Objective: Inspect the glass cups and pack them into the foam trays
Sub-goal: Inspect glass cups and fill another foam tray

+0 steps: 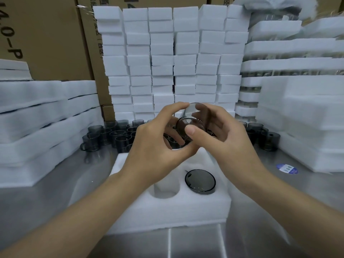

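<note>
Both hands hold one smoky grey glass cup [193, 118] on its side above the white foam tray [167, 207]. My left hand [158, 146] grips it from the left, fingertips on its far rim. My right hand [221, 138] grips it from the right, thumb pressed on the near end. Below, one grey cup [200, 180] sits upside down in the tray's right-hand hole. The hole beside it [165, 189] holds nothing. The tray's far holes are hidden by my hands.
Several loose grey cups [111, 136] stand on the steel table [279, 211] behind the tray, more at the right [268, 140]. Foam tray stacks [37, 127] flank both sides. A wall of foam blocks [173, 62] and cardboard boxes [46, 43] rises behind. A blue sticker [286, 168] lies right.
</note>
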